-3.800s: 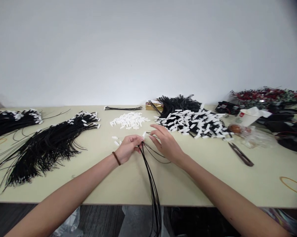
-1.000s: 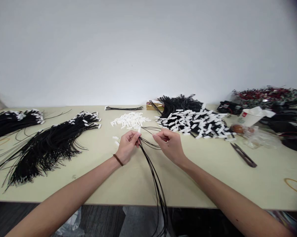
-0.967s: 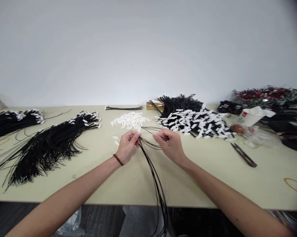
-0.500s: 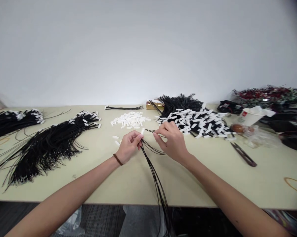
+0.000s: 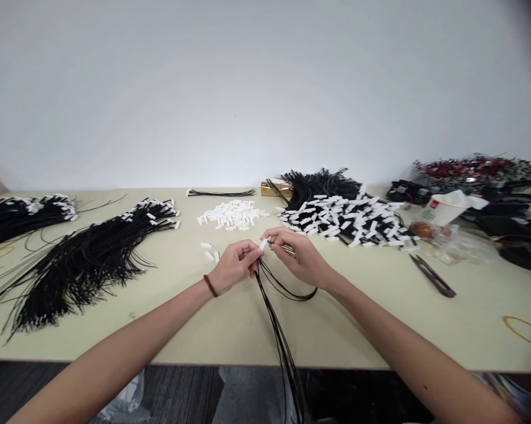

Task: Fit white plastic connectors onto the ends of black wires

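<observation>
My left hand (image 5: pixel 237 263) is closed on a small white connector housing (image 5: pixel 263 243), pinched between thumb and fingers. Black wires (image 5: pixel 274 315) run from under that hand, over the table's front edge and down. My right hand (image 5: pixel 298 254) is closed just to the right, its thumb and forefinger pinching the end of a black wire at the housing. Some wires loop (image 5: pixel 298 297) beneath the right hand. Whether the wire tip sits inside the housing I cannot make out. Beyond my hands lies a pile of loose white housings (image 5: pixel 232 214).
Bundled black wires with white connectors (image 5: pixel 97 253) lie at left. A heap of white-ended wires (image 5: pixel 349 221) spreads at right. Snips (image 5: pixel 432 275), a paper cup (image 5: pixel 444 209), a plastic bag (image 5: pixel 466 247) and a yellow rubber band (image 5: pixel 525 331) lie farther right. A gold box (image 5: pixel 276 188) stands behind.
My right hand has moved left and slightly down, bringing the wire end to the white housing. The housing in my left hand has shifted slightly right and down. The wire loop hangs lower.
</observation>
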`<state>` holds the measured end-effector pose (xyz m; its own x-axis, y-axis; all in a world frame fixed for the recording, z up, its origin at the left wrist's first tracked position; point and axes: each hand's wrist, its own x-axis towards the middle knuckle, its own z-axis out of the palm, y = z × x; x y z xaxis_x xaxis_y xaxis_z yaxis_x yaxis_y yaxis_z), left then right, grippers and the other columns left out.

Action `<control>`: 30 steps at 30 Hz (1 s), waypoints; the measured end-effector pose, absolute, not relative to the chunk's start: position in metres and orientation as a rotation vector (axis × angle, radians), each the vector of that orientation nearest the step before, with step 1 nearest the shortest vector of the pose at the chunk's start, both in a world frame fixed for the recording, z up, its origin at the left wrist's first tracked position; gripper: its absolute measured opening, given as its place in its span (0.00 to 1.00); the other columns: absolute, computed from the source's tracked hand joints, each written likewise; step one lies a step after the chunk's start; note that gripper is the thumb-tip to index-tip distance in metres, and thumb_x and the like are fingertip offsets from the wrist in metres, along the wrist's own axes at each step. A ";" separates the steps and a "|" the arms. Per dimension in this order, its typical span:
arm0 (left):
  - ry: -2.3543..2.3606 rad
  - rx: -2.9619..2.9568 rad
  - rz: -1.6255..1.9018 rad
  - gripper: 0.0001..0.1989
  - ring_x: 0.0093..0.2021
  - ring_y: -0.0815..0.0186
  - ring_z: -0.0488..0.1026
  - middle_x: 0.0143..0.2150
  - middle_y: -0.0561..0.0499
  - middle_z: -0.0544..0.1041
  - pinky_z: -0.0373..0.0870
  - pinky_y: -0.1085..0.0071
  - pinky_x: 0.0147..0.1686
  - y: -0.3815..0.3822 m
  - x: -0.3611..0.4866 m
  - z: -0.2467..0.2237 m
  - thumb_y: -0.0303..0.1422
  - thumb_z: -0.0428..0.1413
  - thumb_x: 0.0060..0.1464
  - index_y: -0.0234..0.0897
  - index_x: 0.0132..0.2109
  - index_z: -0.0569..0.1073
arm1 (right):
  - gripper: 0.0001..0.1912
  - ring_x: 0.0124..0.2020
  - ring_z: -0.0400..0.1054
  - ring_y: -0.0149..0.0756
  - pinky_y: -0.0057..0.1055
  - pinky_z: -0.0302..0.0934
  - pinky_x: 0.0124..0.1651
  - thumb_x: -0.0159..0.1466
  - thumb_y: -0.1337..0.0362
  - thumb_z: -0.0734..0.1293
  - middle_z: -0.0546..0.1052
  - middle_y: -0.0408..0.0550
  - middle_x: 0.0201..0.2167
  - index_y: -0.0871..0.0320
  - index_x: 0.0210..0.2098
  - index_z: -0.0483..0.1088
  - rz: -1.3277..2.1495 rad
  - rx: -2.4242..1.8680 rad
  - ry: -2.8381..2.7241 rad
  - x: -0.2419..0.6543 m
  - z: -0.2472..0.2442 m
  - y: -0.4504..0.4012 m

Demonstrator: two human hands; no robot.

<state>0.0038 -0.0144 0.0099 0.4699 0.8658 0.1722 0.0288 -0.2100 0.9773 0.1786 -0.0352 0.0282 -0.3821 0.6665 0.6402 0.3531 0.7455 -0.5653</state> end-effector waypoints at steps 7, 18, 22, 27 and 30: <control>0.784 1.548 0.924 0.17 0.18 0.73 0.61 0.17 0.55 0.64 0.62 0.76 0.18 -0.015 0.005 0.010 0.45 0.57 0.45 0.33 0.27 0.68 | 0.11 0.37 0.66 0.31 0.27 0.59 0.34 0.63 0.66 0.57 0.71 0.52 0.39 0.58 0.24 0.59 0.506 -0.784 -2.008 0.180 0.030 -0.036; 0.779 1.162 1.031 0.17 0.22 0.74 0.62 0.21 0.54 0.67 0.59 0.78 0.19 -0.005 0.003 0.003 0.42 0.62 0.39 0.31 0.28 0.70 | 0.09 0.52 0.58 0.40 0.43 0.57 0.51 0.61 0.68 0.60 0.67 0.52 0.48 0.55 0.42 0.63 -0.315 -0.733 -2.123 0.171 0.015 -0.036; 0.752 1.069 1.040 0.15 0.22 0.75 0.61 0.21 0.54 0.66 0.58 0.78 0.20 -0.004 0.003 0.004 0.39 0.64 0.37 0.31 0.27 0.70 | 0.09 0.50 0.59 0.38 0.40 0.58 0.49 0.60 0.71 0.59 0.70 0.47 0.47 0.53 0.36 0.66 -0.516 -0.616 -2.211 0.169 0.010 -0.035; 0.703 1.036 0.974 0.14 0.21 0.76 0.60 0.20 0.55 0.64 0.58 0.78 0.20 -0.006 0.004 0.005 0.38 0.64 0.38 0.31 0.26 0.70 | 0.07 0.47 0.61 0.36 0.38 0.58 0.48 0.60 0.70 0.61 0.72 0.47 0.44 0.53 0.36 0.67 -0.621 -0.596 -2.184 0.169 0.007 -0.031; 0.682 1.029 0.941 0.14 0.21 0.76 0.59 0.20 0.55 0.64 0.58 0.78 0.20 -0.006 0.003 0.005 0.38 0.63 0.39 0.32 0.26 0.70 | 0.07 0.44 0.63 0.35 0.37 0.59 0.48 0.60 0.71 0.62 0.73 0.46 0.40 0.55 0.36 0.67 -0.670 -0.555 -2.165 0.169 0.006 -0.030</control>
